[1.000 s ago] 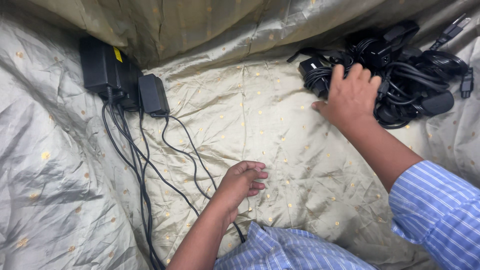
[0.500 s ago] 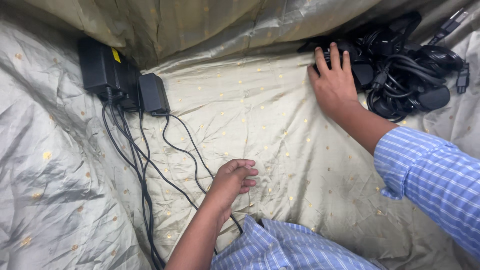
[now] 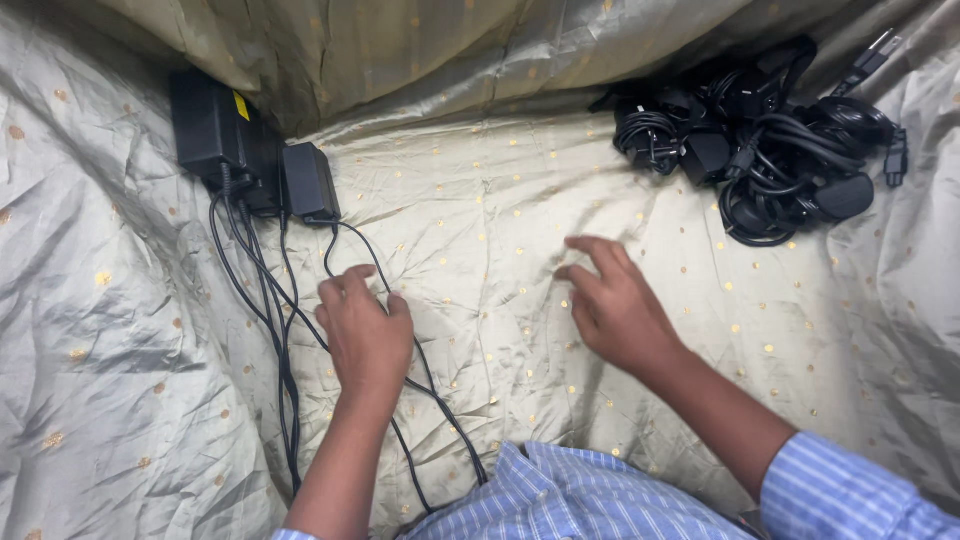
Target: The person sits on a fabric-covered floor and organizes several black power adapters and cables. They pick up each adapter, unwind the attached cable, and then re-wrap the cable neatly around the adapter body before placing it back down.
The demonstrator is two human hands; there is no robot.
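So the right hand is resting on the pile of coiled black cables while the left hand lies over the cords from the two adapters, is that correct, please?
Not quite. In the head view the right hand rests on the bare cloth, apart from the pile of coiled black cables. The left hand does lie over the cords from the two adapters.

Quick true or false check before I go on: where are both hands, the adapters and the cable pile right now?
1. The left hand lies on the black cables. True.
2. The right hand grips the cable pile. False: it rests on the cloth, apart from the pile.
3. Two black adapters sit at upper left. True.
4. The cloth is plain blue. False: pale green-gold with gold dots.
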